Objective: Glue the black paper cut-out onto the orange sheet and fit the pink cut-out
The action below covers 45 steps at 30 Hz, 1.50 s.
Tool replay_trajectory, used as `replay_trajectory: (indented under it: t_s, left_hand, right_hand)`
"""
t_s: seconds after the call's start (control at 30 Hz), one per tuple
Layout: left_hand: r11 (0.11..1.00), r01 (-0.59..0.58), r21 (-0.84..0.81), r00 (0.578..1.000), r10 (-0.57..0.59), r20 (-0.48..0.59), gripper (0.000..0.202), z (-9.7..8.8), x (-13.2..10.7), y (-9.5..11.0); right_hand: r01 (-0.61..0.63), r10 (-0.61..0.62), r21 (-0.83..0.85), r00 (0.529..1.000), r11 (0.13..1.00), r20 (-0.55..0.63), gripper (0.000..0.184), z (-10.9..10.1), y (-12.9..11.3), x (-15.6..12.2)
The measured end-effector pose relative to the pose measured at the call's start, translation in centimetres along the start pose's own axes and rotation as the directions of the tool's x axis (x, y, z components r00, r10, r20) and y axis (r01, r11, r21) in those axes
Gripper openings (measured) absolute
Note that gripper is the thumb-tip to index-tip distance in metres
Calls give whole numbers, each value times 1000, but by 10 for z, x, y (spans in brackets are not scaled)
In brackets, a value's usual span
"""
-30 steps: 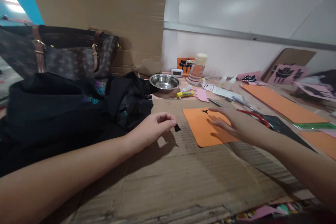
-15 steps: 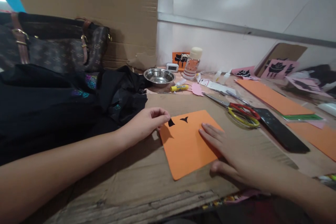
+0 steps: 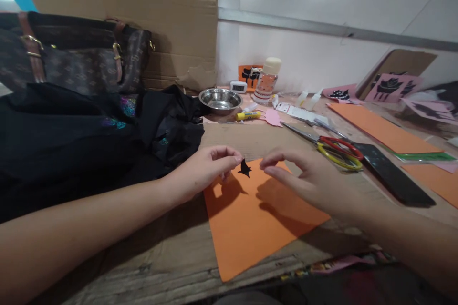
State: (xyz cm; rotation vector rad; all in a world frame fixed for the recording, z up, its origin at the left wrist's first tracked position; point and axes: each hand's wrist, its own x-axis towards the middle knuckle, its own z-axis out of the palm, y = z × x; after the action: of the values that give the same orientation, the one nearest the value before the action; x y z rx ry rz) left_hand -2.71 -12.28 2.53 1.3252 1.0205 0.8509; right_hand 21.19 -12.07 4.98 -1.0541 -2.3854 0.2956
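My left hand (image 3: 211, 167) pinches a small black paper cutout (image 3: 244, 168) with pointed tips between thumb and forefinger, held just above an orange sheet of card (image 3: 246, 238). Right of the cutout hovers my right hand (image 3: 304, 174), its thumb and forefinger tips close together but with no piece visible between them. The hand is not touching the cutout. Shadows of both hands fall on the card, which lies on a cardboard work surface (image 3: 171, 248). Whether the black shape is one piece or two overlapping ones I cannot tell.
Red- and yellow-handled scissors (image 3: 339, 152) and a dark flat slab (image 3: 393, 174) lie to the right. A metal bowl (image 3: 220, 99), yellow glue stick (image 3: 248, 116) and bottle (image 3: 267, 81) stand behind. Black cloth (image 3: 71, 152) and a handbag (image 3: 82, 62) occupy the left.
My right hand has come up off the orange card and moved left toward the cutout. The card's near edge now reaches closer to me. The separate black piece on it no longer shows apart.
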Motion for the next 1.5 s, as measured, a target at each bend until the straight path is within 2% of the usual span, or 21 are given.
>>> replay_trajectory:
  t_s: [0.07, 0.13, 0.17, 0.2, 0.23, 0.3, 0.33, 0.37, 0.43, 0.57, 0.73, 0.83, 0.93, 1.07, 1.17, 1.3, 1.43, 1.5]
  left_hand:
    - [990, -86, 111, 996, 87, -5, 23, -1, -3, 1]
    - [900, -257, 351, 963, 271, 10, 21, -3, -6, 0]
    - [795, -358, 490, 922, 384, 51, 20, -5, -8, -1]
    - [643, -458, 614, 860, 496, 122, 21, -7, -9, -3]
    - [455, -541, 707, 780, 587, 219, 23, -9, -10, -5]
    - [63, -622, 780, 607, 668, 430, 30, -14, -12, -8]
    - [-93, -623, 777, 538, 670, 512, 34, -16, -12, -10]
    - [-209, -608, 766, 488, 662, 568, 38, -18, -12, -10]
    - [-329, -579, 746, 443, 641, 627, 41, -20, -13, -10]
    - [-390, -565, 727, 420, 622, 660, 36, -21, -15, -7]
    - [-368, -582, 725, 434, 613, 660, 37, -19, -17, -7]
    - [-366, -587, 722, 426, 619, 660, 35, -17, -17, -6]
    - [-377, -598, 708, 404, 621, 672, 35, -15, -17, -5]
    - [-372, -608, 701, 406, 614, 677, 36, -15, -17, -5]
    - [-343, -618, 707, 418, 618, 666, 37, -15, -17, -7]
    - [-260, -629, 733, 470, 624, 624, 43, -17, -17, -11]
    - [-266, -632, 728, 468, 618, 632, 41, -17, -18, -13]
    - [-225, -632, 742, 481, 637, 603, 35, -15, -17, -13]
  right_hand:
    - [-44, 46, 45, 998, 998, -34, 14, 7, 4, 10]
    - [55, -53, 15, 993, 998, -105, 12, 13, 11, 15]
    - [144, -147, -31, 978, 989, -146, 10, 15, 15, 15]
    - [242, -254, -90, 951, 966, -178, 10, 16, 18, 14]
    - [334, -359, -154, 914, 930, -191, 14, 16, 21, 12]
    - [467, -520, -268, 834, 843, -183, 24, 15, 24, 4]
    - [502, -568, -314, 805, 806, -171, 27, 14, 25, 0]
    - [526, -602, -350, 783, 775, -158, 29, 12, 25, -3]
    - [554, -645, -392, 749, 734, -151, 29, 9, 25, -8]
    - [573, -677, -416, 718, 706, -161, 25, 7, 25, -10]
    - [568, -680, -433, 715, 700, -162, 21, 9, 25, -10]
    - [557, -674, -441, 720, 704, -166, 24, 9, 23, -10]
    - [556, -681, -463, 716, 690, -154, 18, 7, 18, -8]
    - [570, -695, -478, 708, 668, -127, 14, 6, 13, -6]
    - [563, -676, -454, 726, 690, -127, 15, 9, 15, -7]
    - [517, -618, -411, 770, 751, -160, 17, 15, 20, -9]
    - [505, -594, -383, 789, 774, -159, 17, 18, 19, -7]
    - [494, -575, -368, 804, 788, -151, 15, 19, 18, -5]
